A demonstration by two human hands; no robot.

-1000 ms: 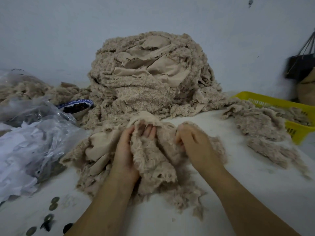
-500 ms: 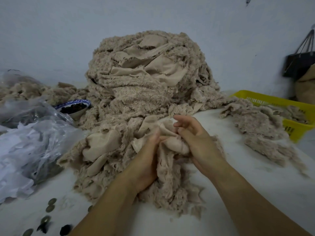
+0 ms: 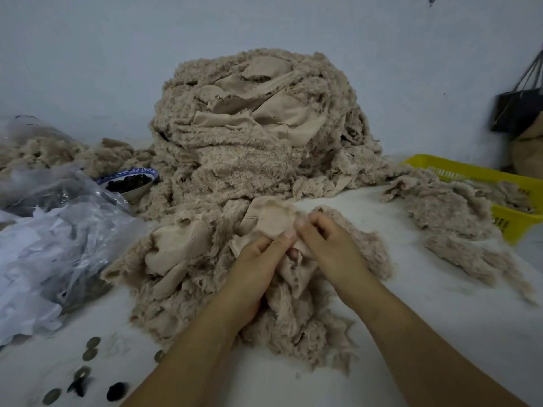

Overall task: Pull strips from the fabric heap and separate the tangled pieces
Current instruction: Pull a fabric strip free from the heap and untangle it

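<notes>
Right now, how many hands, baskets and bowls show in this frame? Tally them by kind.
Hands: 2, left hand and right hand, both pinching one fabric strip
Yellow basket: 1
Blue-rimmed bowl: 1
Total: 4

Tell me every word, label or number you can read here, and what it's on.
No readable text anywhere in this view.
Bowl: blue rim pattern only, no letters.
Round discs at lower left: too small and blurred to read.
Black bag: blurred, no lettering shows.
Yellow basket: no label shows.
</notes>
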